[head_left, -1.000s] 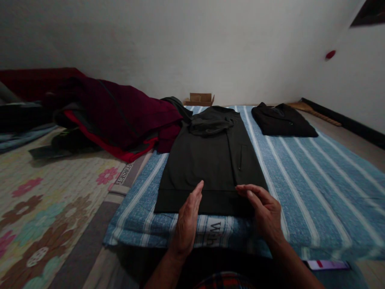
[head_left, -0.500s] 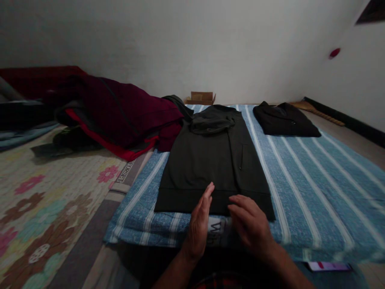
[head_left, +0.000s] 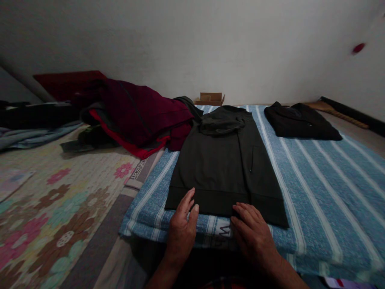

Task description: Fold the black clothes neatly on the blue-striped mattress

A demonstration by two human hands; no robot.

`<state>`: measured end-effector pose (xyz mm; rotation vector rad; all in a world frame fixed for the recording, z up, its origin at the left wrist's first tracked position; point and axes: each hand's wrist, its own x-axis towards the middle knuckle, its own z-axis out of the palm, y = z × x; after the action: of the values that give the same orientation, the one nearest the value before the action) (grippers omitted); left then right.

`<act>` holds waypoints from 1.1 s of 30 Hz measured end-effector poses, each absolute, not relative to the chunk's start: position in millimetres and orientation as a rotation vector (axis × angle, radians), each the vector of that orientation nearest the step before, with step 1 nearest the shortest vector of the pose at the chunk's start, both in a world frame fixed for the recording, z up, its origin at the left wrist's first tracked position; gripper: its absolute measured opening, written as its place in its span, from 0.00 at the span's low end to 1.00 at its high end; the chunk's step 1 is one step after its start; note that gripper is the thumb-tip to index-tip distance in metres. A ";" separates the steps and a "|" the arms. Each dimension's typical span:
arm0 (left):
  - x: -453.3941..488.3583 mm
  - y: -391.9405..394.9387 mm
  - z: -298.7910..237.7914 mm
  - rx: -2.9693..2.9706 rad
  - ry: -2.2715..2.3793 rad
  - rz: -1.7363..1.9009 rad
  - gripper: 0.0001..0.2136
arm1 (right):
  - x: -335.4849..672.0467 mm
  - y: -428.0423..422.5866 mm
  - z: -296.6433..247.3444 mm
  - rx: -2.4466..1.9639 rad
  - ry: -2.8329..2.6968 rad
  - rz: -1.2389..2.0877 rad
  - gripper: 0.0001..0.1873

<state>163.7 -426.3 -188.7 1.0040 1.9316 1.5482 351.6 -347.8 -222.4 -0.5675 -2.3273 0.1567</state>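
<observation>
A dark olive jacket (head_left: 215, 160) is laid flat on the blue striped cloth (head_left: 319, 176), directly ahead of both hands. Its long axis is pointed away from the person towards the wall (head_left: 186, 52), with the hem band (head_left: 212, 202) turned nearest and what looks like sleeve fabric (head_left: 221, 124) gathered near the far end. The hem is crossed in view by the fingers of both hands: the left hand (head_left: 182, 228) is placed towards its left corner, the right hand (head_left: 252, 233) a little right of its middle. The left corner is thus lain closer to by the left hand than the right corner is by the right. On the left hand, the fingers are kept loosely together, the thumb held apart, and nothing is seen gripped. On the right, the fingers are pressed side by side and slightly bent, palm down; whether cloth is pinched underneath cannot be told.
</observation>
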 end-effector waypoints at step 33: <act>178.5 -367.5 -135.0 1.599 2.161 0.874 0.04 | 349.1 -350.8 -226.9 -0.568 -2.299 0.061 0.12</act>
<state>178.5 -367.5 -135.0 1.5992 2.1608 0.8737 349.1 -350.8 -226.9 -0.5679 -2.2986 0.0612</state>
